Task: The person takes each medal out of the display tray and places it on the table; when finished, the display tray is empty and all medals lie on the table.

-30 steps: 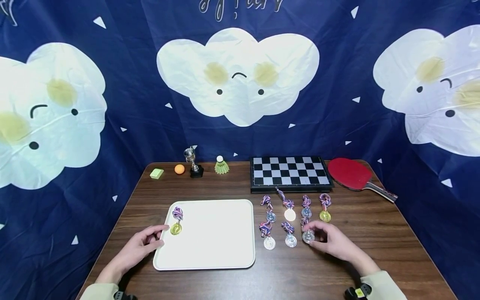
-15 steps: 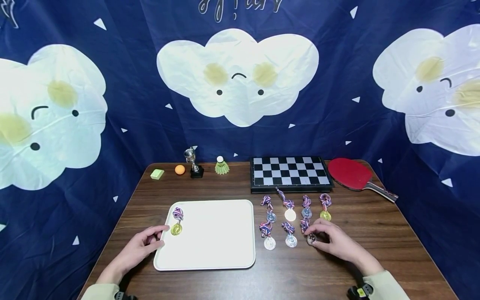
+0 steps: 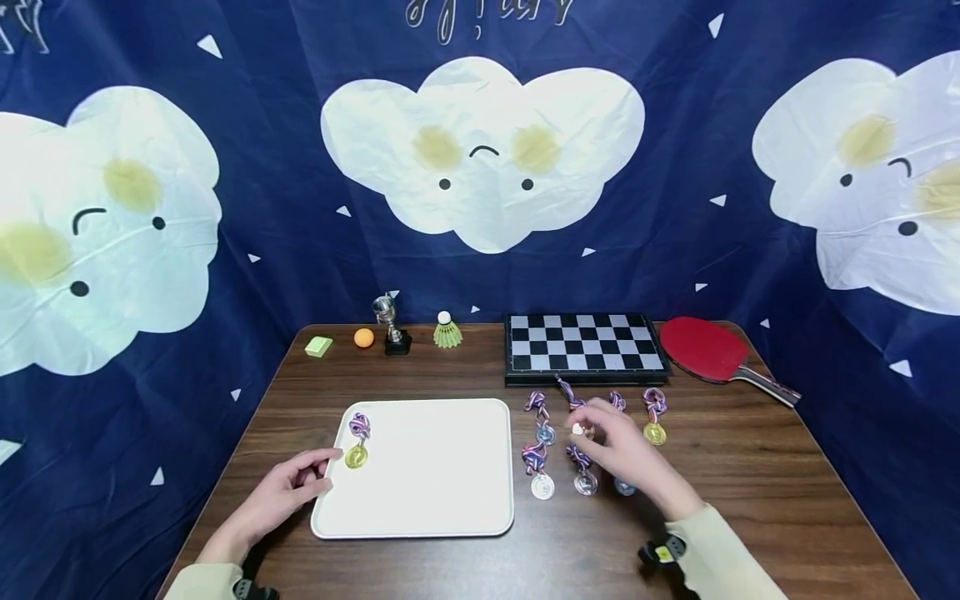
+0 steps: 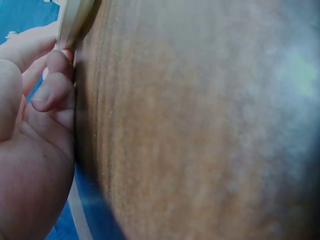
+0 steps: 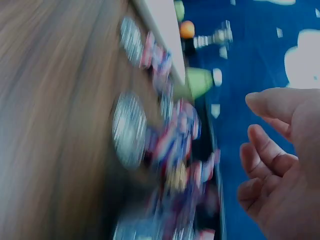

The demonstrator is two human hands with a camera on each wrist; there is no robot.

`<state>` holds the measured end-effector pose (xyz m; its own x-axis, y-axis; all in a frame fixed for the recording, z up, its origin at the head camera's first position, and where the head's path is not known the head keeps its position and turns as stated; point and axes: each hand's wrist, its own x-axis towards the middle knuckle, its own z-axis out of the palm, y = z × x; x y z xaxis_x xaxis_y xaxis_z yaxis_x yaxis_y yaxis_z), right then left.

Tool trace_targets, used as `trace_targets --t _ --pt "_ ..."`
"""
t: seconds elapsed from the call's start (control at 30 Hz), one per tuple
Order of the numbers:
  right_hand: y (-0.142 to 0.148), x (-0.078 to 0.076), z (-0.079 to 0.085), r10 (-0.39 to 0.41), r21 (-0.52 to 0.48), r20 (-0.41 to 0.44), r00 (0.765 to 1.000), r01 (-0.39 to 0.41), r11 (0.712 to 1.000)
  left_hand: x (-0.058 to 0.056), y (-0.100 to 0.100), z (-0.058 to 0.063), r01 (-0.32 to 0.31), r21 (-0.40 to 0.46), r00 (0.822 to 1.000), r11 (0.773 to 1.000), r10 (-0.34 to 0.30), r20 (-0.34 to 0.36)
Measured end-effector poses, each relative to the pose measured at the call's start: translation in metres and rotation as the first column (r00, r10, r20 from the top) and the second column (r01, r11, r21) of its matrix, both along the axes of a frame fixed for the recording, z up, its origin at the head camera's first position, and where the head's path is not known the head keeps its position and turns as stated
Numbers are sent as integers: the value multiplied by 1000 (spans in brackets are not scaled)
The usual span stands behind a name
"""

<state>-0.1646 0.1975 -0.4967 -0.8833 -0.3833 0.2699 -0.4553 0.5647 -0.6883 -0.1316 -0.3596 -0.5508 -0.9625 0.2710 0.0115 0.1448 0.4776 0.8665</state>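
Observation:
My left hand [image 3: 281,493] grips the left rim of a white tray [image 3: 435,525]; its other fingers are curled beside the table. Near that hand, a gold medal [image 3: 356,456] with its bundled ribbon lies on the tray. My right hand [image 3: 618,450] hovers over the medals to the right, thumb and fingers apart, holding nothing in the right wrist view. Under its fingertips shows a partly covered pinkish medal [image 3: 579,430]. Silver medals [image 3: 542,487] lie around it, one [image 3: 625,487] half hidden below the hand. Another gold medal [image 3: 655,433] is to its right.
Along the back stand a green block [image 3: 318,347], an orange ball [image 3: 363,337], a small trophy [image 3: 390,325], a green shuttlecock [image 3: 447,332] and a black-and-white chessboard [image 3: 585,346]. At the back right lies a red table tennis bat [image 3: 705,350]. A blue cloth hangs behind.
My right hand has left the lower silver medal on the right and moved left and away from me, over the middle medals. The left hand stays at the tray.

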Motion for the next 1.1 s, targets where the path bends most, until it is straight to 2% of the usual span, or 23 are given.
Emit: trace_targets --t 0.13,0.27,0.4,0.57,0.67,0.83,0.97,1.1 --pt "-48 -8 8 116 0 -12 993 -116 993 -4 3 0 13 5 1000 1000 -13 -9" --pt "-96 -17 7 216 41 -35 976 -214 976 -9 6 1 18 -17 1000 1000 -18 -14" --pt "-146 -26 -2 304 71 10 953 -304 950 -10 6 2 17 -33 1000 999 -18 -19" --pt "-209 -34 -15 348 99 122 930 -360 928 -8 3 1 21 -13 1000 1000 -21 -12" --pt "-243 -34 -21 340 147 143 930 -359 922 -6 1 -1 13 -6 1000 1000 -13 -8" --pt "-288 -26 -27 269 319 72 960 -278 906 -3 1 -2 6 -14 1000 1000 -6 -10" --pt "-312 -21 -28 215 434 -10 977 -190 881 -2 1 -3 0 -6 1000 1000 0 -8" --pt "-325 -20 -30 173 490 -15 985 -144 860 -1 0 -4 -7 -10 1000 1000 7 -11"
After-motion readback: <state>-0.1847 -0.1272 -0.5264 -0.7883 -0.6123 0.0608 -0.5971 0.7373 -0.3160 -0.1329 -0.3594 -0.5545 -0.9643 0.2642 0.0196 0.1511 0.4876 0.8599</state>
